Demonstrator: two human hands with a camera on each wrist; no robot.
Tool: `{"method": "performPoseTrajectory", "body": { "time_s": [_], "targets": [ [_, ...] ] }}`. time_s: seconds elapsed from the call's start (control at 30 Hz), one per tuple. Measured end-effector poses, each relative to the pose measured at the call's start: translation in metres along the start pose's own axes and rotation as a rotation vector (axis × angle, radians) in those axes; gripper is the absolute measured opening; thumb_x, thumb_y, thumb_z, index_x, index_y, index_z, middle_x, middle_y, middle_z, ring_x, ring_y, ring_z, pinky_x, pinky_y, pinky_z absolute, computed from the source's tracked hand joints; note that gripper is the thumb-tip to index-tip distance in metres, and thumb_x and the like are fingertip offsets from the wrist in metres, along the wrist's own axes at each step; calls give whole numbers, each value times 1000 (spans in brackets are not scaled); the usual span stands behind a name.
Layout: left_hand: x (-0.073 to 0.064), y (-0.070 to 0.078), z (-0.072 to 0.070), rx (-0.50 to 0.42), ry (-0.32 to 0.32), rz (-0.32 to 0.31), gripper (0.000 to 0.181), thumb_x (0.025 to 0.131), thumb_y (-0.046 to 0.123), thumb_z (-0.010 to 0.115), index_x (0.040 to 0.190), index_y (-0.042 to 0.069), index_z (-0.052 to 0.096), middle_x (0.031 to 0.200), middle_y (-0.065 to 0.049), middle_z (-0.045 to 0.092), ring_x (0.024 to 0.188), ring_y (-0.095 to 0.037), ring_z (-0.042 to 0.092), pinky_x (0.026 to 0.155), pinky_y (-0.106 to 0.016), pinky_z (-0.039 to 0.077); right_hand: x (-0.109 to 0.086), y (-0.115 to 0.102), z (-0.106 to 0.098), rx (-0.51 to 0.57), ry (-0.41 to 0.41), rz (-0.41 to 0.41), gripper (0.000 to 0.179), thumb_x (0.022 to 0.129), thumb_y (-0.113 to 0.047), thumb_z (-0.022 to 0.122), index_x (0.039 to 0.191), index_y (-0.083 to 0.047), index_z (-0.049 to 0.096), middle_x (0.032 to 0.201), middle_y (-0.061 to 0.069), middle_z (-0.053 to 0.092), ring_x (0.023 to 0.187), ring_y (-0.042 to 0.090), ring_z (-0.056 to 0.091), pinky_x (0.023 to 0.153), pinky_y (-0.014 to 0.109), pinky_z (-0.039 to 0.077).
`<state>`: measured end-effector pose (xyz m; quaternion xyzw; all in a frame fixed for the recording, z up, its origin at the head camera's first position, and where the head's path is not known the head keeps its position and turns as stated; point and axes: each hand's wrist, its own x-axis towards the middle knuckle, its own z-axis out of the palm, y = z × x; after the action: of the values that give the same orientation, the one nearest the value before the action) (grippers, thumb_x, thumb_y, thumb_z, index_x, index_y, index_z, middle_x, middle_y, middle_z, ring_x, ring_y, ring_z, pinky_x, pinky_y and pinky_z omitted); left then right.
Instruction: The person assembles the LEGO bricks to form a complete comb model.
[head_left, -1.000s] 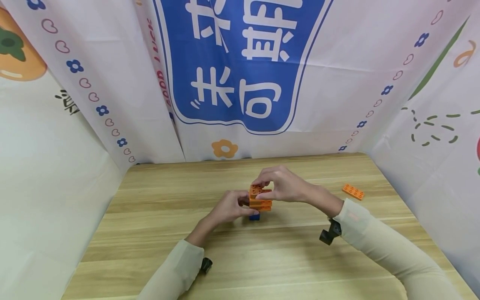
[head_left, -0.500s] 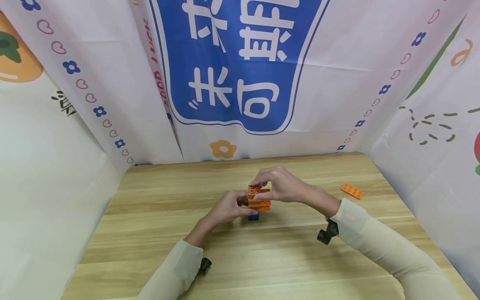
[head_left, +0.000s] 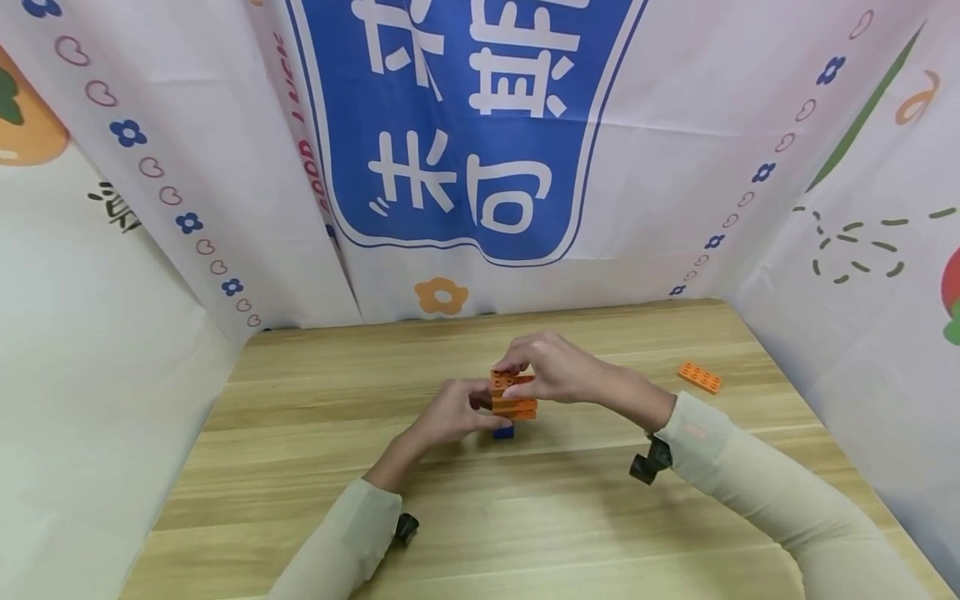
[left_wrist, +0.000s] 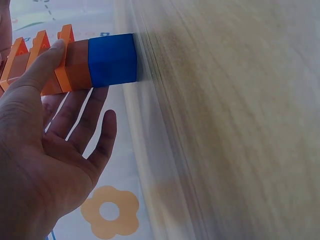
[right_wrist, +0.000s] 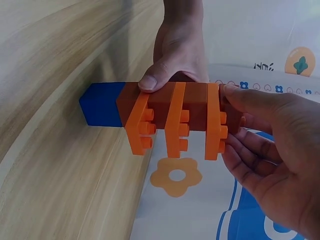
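Observation:
A tower of toy building bricks stands upright on the table, a blue brick at its foot. Above the blue one, reddish-orange bricks alternate with thin bright-orange plates, whose studded ends jut out to one side. My left hand grips the lower part of the tower, its thumb against the lowest plate. At the top, my right hand pinches the uppermost reddish-orange brick between thumb and fingers. That brick sits against the top plate; whether it is fully pressed down I cannot tell.
A loose orange plate with studs lies on the wooden table, to the right beyond the right forearm. Printed cloth hangs behind the table and along both sides.
The head view has shifted slightly, so everything appears a little further left. Both hands keep the same hold on the tower, with no clear movement between them.

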<state>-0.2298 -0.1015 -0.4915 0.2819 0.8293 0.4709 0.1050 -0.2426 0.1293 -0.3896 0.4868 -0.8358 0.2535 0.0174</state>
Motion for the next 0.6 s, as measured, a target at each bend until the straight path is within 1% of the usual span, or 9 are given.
{"method": "performPoseTrajectory", "body": {
  "time_s": [0.13,0.3,0.47,0.6],
  "targets": [
    [0,0,-1,-1,-4,6,26,91,23,88,113,13,77,106,1,79,94,-10,75,81,-28,61,0,-4,-1,-6,1,13,33,87,-18,90,116,-3,80,104,6,79,92,14,76,82,32,63],
    [0,2,-3,26,-7,1,30,91,24,87,118,12,77,107,1,80,92,-12,75,78,-28,61,0,-6,0,-20,7,14,33,88,-18,89,116,-3,80,104,6,80,93,15,77,82,30,62],
    [0,3,-3,19,-14,-14,36,91,24,87,124,13,76,111,1,80,93,-12,75,81,-27,61,-1,-6,1,-36,21,8,33,87,-17,90,115,-2,80,104,7,80,92,16,77,82,28,62],
    [1,3,-1,26,-10,-8,35,91,25,87,122,13,77,110,1,80,92,-11,75,79,-28,61,-4,-5,3,-43,35,2,32,88,-17,89,114,-3,81,104,8,80,92,16,77,83,26,61]
  ]
}}
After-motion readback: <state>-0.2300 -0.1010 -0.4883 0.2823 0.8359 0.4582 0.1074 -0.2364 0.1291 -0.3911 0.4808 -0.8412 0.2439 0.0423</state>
